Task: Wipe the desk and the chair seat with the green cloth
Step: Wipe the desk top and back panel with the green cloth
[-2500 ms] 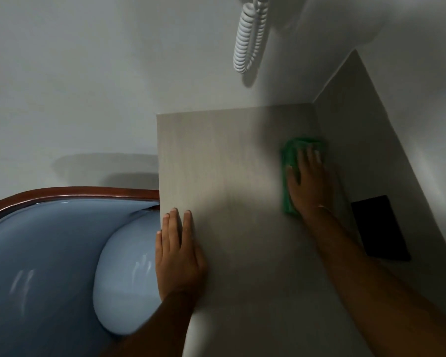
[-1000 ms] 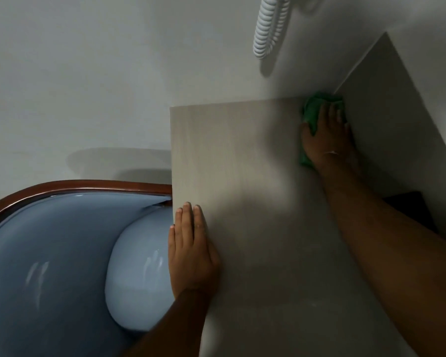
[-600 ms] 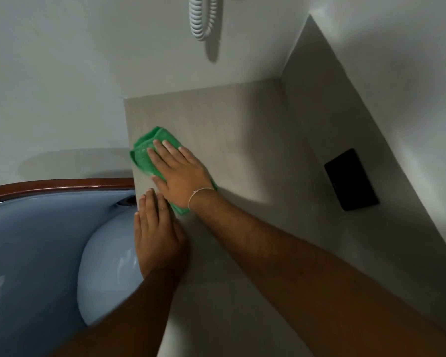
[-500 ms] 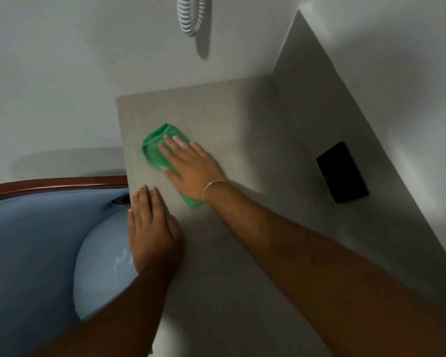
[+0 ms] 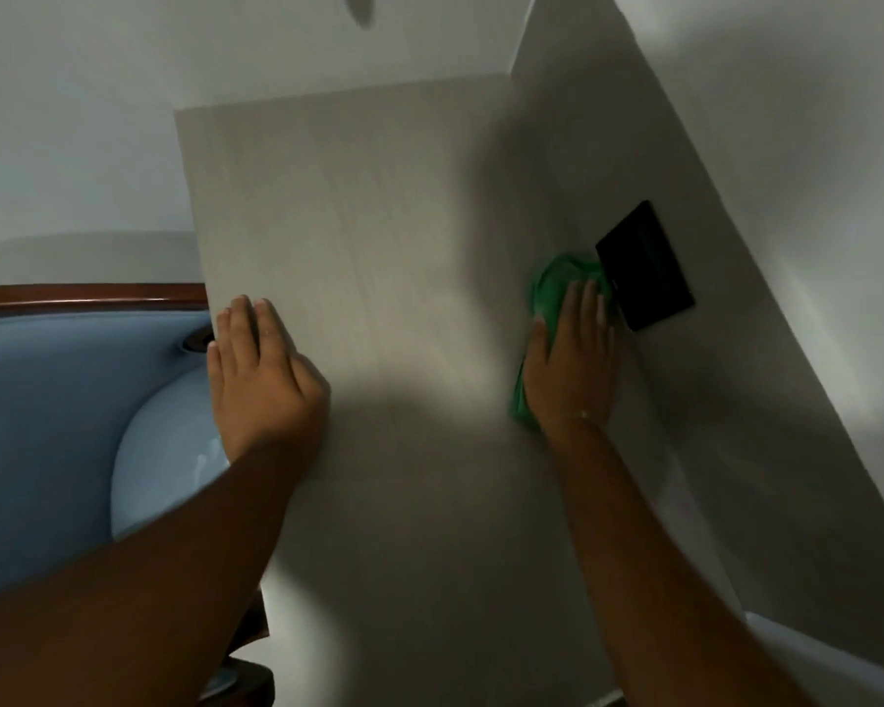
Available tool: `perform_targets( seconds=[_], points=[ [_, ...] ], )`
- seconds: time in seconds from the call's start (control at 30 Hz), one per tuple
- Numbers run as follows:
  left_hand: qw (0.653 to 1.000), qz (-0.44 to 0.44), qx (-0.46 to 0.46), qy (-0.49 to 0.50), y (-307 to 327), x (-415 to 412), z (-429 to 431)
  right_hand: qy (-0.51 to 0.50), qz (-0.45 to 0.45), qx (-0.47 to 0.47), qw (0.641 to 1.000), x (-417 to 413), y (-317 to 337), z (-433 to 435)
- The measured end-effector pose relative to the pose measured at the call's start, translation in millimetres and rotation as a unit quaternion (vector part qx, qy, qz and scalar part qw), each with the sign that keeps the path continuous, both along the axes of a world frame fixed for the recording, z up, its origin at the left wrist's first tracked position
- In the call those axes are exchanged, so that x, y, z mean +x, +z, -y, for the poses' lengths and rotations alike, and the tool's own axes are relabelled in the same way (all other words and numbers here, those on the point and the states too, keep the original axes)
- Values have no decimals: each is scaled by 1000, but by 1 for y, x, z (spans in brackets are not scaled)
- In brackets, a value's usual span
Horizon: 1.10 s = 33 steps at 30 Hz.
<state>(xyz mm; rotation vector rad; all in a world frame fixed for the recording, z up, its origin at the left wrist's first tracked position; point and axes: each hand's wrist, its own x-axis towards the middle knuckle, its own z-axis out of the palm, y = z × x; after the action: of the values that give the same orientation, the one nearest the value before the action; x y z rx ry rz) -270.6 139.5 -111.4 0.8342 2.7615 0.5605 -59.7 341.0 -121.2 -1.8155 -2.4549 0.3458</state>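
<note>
The pale wood-grain desk (image 5: 368, 206) fills the middle of the view. My right hand (image 5: 572, 359) lies flat on the green cloth (image 5: 552, 288) and presses it onto the desk's right side, against the upright side panel. Most of the cloth is hidden under the palm; its green edge shows above the fingers and at the left of the wrist. My left hand (image 5: 261, 375) rests flat on the desk's left edge, fingers together, holding nothing. The blue chair seat (image 5: 164, 477) sits below that edge, at the left.
A black rectangular plate (image 5: 644, 265) is set in the side panel, just right of the cloth. The chair's blue back has a dark wooden rim (image 5: 88, 293). White walls close in behind and on the right. A white edge shows at the bottom right (image 5: 838, 665).
My right hand has swept the cloth from the desk's left side, near my left hand, across to the right side by the black plate. My left hand has stayed on the desk's left edge.
</note>
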Motion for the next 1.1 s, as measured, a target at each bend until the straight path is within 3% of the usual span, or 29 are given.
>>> perform_targets(
  seconds=[0.1, 0.2, 0.37, 0.43, 0.57, 0.63, 0.73, 0.83, 1.03, 1.1],
  points=[
    [1000, -8, 1, -6, -1, 2, 1, -46, 7, 2, 999, 61, -1, 66],
    [1000, -12, 10, -6, -2, 5, 2, -30, 31, 4, 999, 97, -3, 98],
    [999, -15, 15, -23, -3, 10, 13, -91, 36, -3, 995, 66, -2, 91],
    [999, -15, 15, -29, -4, 19, 23, -42, 33, -12, 999, 30, 0, 85],
    [999, -24, 18, -35, -13, 66, 61, 181, 8, 2, 983, -29, -1, 131],
    [999, -28, 31, -28, -16, 96, 83, 258, -14, 13, 966, -29, -4, 179],
    [999, -13, 3, -49, -20, 134, 108, 294, -45, 9, 955, 12, -9, 224],
    [998, -13, -8, -64, -23, 152, 118, 252, -48, -3, 967, 83, -10, 229],
    [998, -17, -2, -53, -26, 151, 118, 2, 1, -31, 1000, 228, -8, 171],
    [998, -17, 6, -54, -26, 153, 119, 2, 14, -34, 999, 243, -6, 154]
  ],
)
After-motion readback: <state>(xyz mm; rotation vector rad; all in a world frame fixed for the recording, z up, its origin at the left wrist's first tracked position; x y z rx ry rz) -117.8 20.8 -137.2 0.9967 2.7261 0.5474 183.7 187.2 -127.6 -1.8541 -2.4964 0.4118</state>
